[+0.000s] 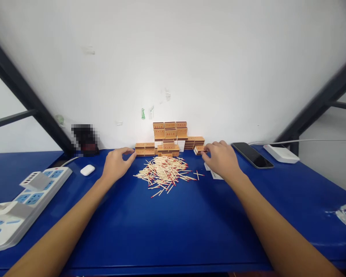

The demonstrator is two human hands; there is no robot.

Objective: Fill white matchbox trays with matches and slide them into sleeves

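While right hand (220,158) pinches matchbox (199,149), left hand (115,163) curls beside matchbox stack (170,133)

Although the left thumb and forefinger nearly meet at the stack's left end, whether they grip anything cannot be told. The pinched matchbox is at the stack's right end, near loose matches (165,169) on the blue tabletop (161,227).

Red print on matchboxes (170,133), perhaps Chinese characters, too small to read

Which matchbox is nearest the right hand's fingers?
The rightmost orange-topped matchbox, just at the fingers of the right hand. Its place sets it apart: the taller matchbox stacks stand farther left.
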